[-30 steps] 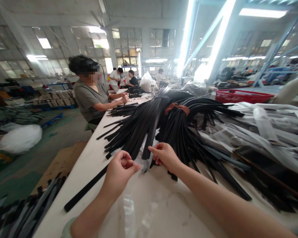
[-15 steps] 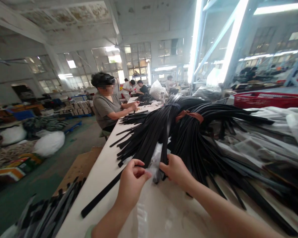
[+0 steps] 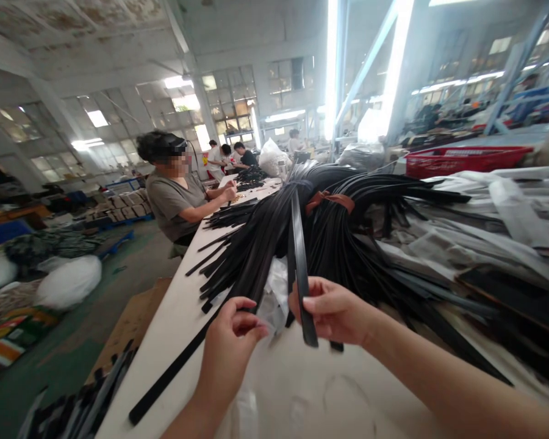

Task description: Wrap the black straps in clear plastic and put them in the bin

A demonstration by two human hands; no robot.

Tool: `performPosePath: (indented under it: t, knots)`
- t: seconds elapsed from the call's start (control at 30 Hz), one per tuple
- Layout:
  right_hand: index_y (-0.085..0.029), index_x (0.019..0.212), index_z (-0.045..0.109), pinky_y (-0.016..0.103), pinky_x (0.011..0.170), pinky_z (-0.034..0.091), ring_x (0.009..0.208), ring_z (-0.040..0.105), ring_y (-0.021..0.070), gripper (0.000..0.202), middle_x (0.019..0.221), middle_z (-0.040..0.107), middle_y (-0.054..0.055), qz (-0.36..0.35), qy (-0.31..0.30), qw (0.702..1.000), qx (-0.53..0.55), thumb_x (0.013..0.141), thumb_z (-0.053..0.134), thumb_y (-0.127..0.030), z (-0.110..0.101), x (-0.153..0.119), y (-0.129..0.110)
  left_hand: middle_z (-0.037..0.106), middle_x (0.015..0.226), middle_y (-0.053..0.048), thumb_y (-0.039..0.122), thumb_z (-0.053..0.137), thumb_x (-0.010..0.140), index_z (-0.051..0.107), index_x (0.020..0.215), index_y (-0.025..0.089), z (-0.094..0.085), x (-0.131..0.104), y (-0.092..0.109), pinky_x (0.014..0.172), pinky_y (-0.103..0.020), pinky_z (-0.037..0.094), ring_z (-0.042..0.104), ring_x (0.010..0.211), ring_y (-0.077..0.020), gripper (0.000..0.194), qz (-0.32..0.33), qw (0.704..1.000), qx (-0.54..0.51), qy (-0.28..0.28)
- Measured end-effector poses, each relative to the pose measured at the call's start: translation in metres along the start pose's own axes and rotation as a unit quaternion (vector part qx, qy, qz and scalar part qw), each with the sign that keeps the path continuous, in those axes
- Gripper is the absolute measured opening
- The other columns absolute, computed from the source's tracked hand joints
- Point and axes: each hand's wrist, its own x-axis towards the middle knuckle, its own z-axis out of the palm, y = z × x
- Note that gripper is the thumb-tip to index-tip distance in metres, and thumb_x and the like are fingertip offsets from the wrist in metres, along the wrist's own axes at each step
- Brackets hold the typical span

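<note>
A flat black strip [image 3: 297, 244] is gripped near its lower end by my right hand [image 3: 332, 308], thumb in front and fingers behind. Its upper part runs up into a large bundle of black strips [image 3: 265, 238] on the white table [image 3: 174, 341]. My left hand [image 3: 233, 341] is half curled beside clear plastic [image 3: 274, 292], its thumb and index finger apart with nothing visible between them. Behind that hand, one long black strip [image 3: 165, 375] slants toward the table's near left edge. A second bundle [image 3: 343, 244] is tied with a brown band [image 3: 332, 200].
Across the table's left edge sits a co-worker [image 3: 169, 195] holding something pale. White plastic wrapping [image 3: 494, 213] and a red crate [image 3: 466, 161] occupy the right side. More strips [image 3: 82, 396] stand low at the left, near cardboard [image 3: 128, 329] and white sacks [image 3: 68, 283].
My right hand has lifted the black strip's end and turned, so the strip now stands out in front of the bundle. My left hand stays half curled. The view has swung slightly right.
</note>
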Motion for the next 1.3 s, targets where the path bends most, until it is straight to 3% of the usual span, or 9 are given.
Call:
performPosePath:
  t: [0.07,0.17,0.23,0.33,0.43,0.7,1.1,1.3]
  knots:
    - [-0.013,0.067,0.061,0.017,0.038,0.029,0.04,0.039,0.004,0.033,0.053,0.051,-0.004,-0.011,-0.011,0.998,-0.065,0.063,0.08,-0.039,0.009,0.0,0.008,0.069,0.071,0.001,0.023,0.07,0.066,0.054,0.098,0.021,0.001,-0.004,0.004,0.071,-0.03,0.05,0.068,0.072,-0.0204,0.037,0.01,1.0,0.007,-0.01]
    - [-0.013,0.069,0.063,0.018,0.04,0.032,0.044,0.041,0.0052,0.032,0.056,0.054,-0.002,-0.093,0.1,0.975,-0.177,0.064,0.08,-0.039,0.016,0.004,0.017,0.068,0.071,0.002,0.02,0.07,0.064,0.058,0.095,0.021,0.003,-0.009,0.009,0.07,-0.029,0.049,0.067,0.071,-0.0199,0.034,0.031,0.999,0.024,-0.016]
    - [-0.014,0.065,0.06,0.018,0.04,0.032,0.043,0.04,0.0056,0.035,0.054,0.052,-0.003,-0.127,0.15,0.963,-0.182,0.063,0.079,-0.044,0.019,0.006,0.018,0.068,0.07,0.003,0.017,0.07,0.062,0.06,0.094,0.022,0.003,-0.011,0.011,0.071,-0.028,0.048,0.066,0.07,-0.0195,0.034,0.041,0.998,0.04,-0.015]
    - [-0.016,0.063,0.056,0.019,0.04,0.031,0.043,0.037,0.0057,0.037,0.052,0.048,-0.005,-0.16,0.167,0.956,-0.179,0.063,0.078,-0.046,0.022,0.005,0.014,0.068,0.069,0.003,0.017,0.069,0.063,0.059,0.095,0.022,0.003,-0.012,0.012,0.072,-0.029,0.047,0.066,0.071,-0.0193,0.034,0.048,0.997,0.053,-0.022]
    - [-0.016,0.066,0.057,0.018,0.042,0.031,0.046,0.037,0.0056,0.033,0.055,0.047,-0.005,-0.194,0.142,0.947,-0.212,0.069,0.075,-0.043,0.023,0.002,0.008,0.067,0.067,0.004,0.018,0.069,0.065,0.057,0.096,0.022,0.002,-0.011,0.012,0.074,-0.029,0.047,0.066,0.071,-0.0188,0.034,0.054,0.997,0.059,-0.023]
    - [-0.015,0.069,0.059,0.019,0.047,0.033,0.05,0.036,0.0067,0.029,0.059,0.046,-0.004,-0.183,0.103,0.928,-0.306,0.078,0.067,-0.042,0.017,-0.001,0.008,0.067,0.065,0.005,0.018,0.07,0.064,0.057,0.095,0.022,0.001,-0.01,0.012,0.073,-0.029,0.046,0.066,0.069,-0.019,0.033,0.058,0.996,0.066,-0.022]
    - [-0.015,0.072,0.061,0.02,0.05,0.035,0.054,0.043,0.008,0.027,0.063,0.051,-0.003,-0.16,0.091,0.938,-0.295,0.077,0.069,-0.041,0.013,0.0,0.013,0.069,0.066,0.002,0.018,0.072,0.063,0.059,0.093,0.021,0.003,-0.008,0.008,0.07,-0.028,0.048,0.067,0.068,-0.0195,0.033,0.047,0.998,0.039,-0.022]
    - [-0.014,0.076,0.062,0.02,0.046,0.035,0.049,0.043,0.0068,0.034,0.064,0.056,-0.002,-0.105,0.121,0.959,-0.235,0.069,0.074,-0.045,0.016,0.006,0.036,0.072,0.07,-0.001,0.021,0.072,0.066,0.056,0.099,0.018,0.003,-0.007,0.004,0.066,-0.025,0.047,0.067,0.069,-0.0185,0.037,-0.005,0.996,-0.046,-0.077]
